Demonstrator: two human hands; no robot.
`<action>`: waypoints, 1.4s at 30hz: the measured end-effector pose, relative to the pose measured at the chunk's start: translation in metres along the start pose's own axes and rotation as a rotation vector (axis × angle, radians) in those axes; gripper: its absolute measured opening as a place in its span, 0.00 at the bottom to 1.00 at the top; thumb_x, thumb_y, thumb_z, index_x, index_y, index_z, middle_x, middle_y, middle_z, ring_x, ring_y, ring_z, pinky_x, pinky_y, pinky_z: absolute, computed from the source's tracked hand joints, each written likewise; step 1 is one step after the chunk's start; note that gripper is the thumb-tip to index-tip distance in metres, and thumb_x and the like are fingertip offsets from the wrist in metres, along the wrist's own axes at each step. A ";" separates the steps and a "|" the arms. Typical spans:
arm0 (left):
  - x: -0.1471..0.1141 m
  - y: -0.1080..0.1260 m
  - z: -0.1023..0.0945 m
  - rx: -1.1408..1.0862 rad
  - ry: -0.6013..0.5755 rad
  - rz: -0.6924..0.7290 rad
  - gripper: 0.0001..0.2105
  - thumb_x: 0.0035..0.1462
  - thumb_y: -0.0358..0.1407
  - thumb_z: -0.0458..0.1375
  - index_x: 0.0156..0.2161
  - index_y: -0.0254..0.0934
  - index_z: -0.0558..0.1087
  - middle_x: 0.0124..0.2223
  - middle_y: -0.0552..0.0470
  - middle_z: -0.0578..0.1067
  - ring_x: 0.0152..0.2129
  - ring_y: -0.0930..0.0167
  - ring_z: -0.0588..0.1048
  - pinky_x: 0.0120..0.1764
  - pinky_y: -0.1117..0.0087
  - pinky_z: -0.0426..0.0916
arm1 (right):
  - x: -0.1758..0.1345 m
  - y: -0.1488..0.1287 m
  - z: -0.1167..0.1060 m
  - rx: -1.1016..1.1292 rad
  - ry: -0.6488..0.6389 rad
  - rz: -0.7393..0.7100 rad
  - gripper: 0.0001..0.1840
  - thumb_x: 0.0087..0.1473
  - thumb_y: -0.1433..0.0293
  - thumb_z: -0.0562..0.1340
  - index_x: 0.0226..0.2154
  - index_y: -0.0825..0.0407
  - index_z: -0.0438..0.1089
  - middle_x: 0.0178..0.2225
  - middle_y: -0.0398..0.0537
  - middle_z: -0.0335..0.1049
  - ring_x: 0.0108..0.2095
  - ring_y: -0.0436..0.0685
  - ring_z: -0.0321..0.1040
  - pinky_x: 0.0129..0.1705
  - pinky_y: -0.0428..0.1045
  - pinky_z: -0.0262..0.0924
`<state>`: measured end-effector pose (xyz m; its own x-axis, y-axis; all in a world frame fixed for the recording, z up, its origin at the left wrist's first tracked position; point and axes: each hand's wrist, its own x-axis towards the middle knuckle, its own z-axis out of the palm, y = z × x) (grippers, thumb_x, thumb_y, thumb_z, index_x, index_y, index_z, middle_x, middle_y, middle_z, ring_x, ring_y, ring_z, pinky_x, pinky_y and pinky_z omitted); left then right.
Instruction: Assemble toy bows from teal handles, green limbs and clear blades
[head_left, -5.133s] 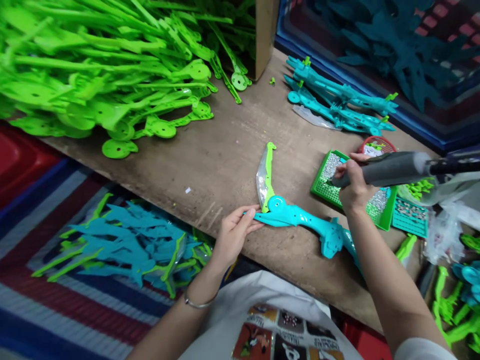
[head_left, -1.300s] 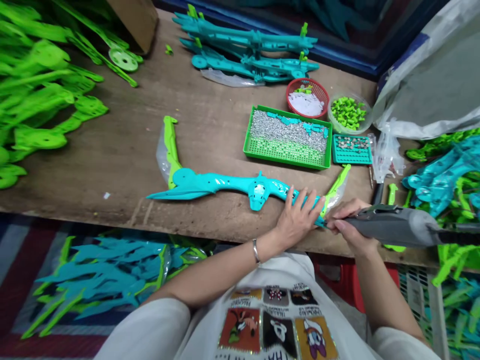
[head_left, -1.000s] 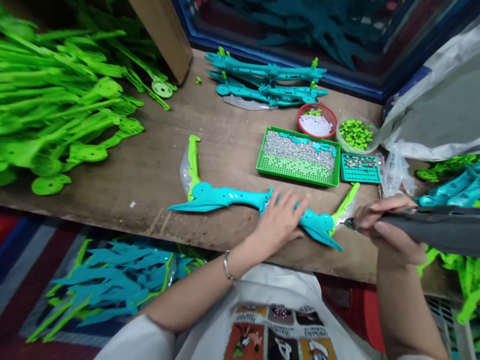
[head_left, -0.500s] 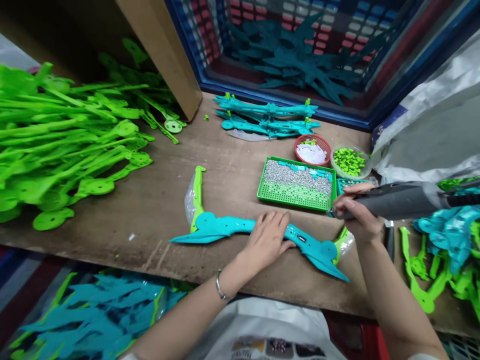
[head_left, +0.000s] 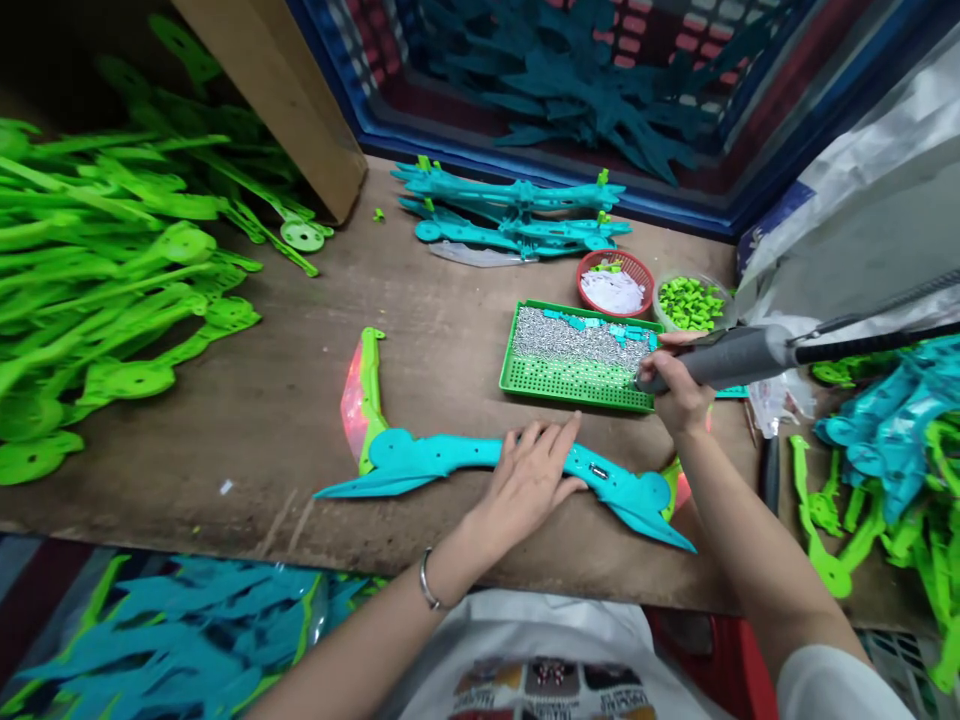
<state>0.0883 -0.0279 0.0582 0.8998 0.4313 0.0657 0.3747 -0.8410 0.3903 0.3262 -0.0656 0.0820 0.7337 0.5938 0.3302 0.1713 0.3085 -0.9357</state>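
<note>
A turquoise toy bow [head_left: 450, 452] lies across the table in front of me, with several small holes along its top. At its ends are bright green arms [head_left: 370, 395] with clear blades [head_left: 351, 405], which glow pinkish red. My left hand [head_left: 529, 482] rests flat on the middle of the bow, fingers stretched across it and thumb on the near side. My right hand [head_left: 681, 392] is wrapped round a grey electric screwdriver [head_left: 739, 357], its tip over the right end of a green tray [head_left: 577, 399]. Small silvery screws [head_left: 570, 340] and turquoise pieces lie in that tray.
Behind the tray stand a red basket [head_left: 616, 265] of white pieces and a tub of green parts [head_left: 688, 300]. Turquoise bow halves [head_left: 510, 195] lie further back. Green parts [head_left: 135, 290] pile up at left; turquoise and green ones [head_left: 870, 450] at right.
The screwdriver has come left and down to the tray's right end with my right hand. The bow's clear blades have turned from colourless to glowing red. My left hand stays on the bow.
</note>
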 end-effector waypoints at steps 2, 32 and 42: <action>0.001 -0.001 0.000 -0.013 -0.007 -0.003 0.39 0.62 0.49 0.62 0.70 0.34 0.52 0.55 0.38 0.74 0.51 0.55 0.71 0.50 0.55 0.66 | 0.001 0.003 0.001 -0.007 -0.009 0.010 0.13 0.51 0.64 0.70 0.38 0.49 0.70 0.22 0.38 0.72 0.19 0.51 0.66 0.26 0.49 0.64; 0.181 -0.072 -0.043 0.060 0.087 0.024 0.07 0.64 0.31 0.58 0.46 0.33 0.74 0.47 0.42 0.73 0.48 0.60 0.70 0.50 0.58 0.65 | -0.006 -0.043 -0.008 -0.028 -0.057 -0.076 0.11 0.52 0.64 0.71 0.38 0.48 0.74 0.23 0.40 0.74 0.19 0.51 0.67 0.24 0.50 0.64; 0.056 0.002 -0.044 -0.494 -0.311 0.123 0.09 0.63 0.28 0.56 0.38 0.35 0.79 0.38 0.48 0.81 0.37 0.68 0.78 0.42 0.68 0.69 | -0.059 -0.065 -0.021 0.046 -0.116 0.039 0.12 0.53 0.65 0.69 0.41 0.46 0.72 0.25 0.40 0.74 0.20 0.53 0.66 0.26 0.52 0.64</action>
<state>0.1299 0.0089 0.1028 0.9812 0.1618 -0.1055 0.1823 -0.5952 0.7826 0.2854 -0.1364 0.1204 0.6579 0.6873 0.3079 0.1113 0.3156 -0.9423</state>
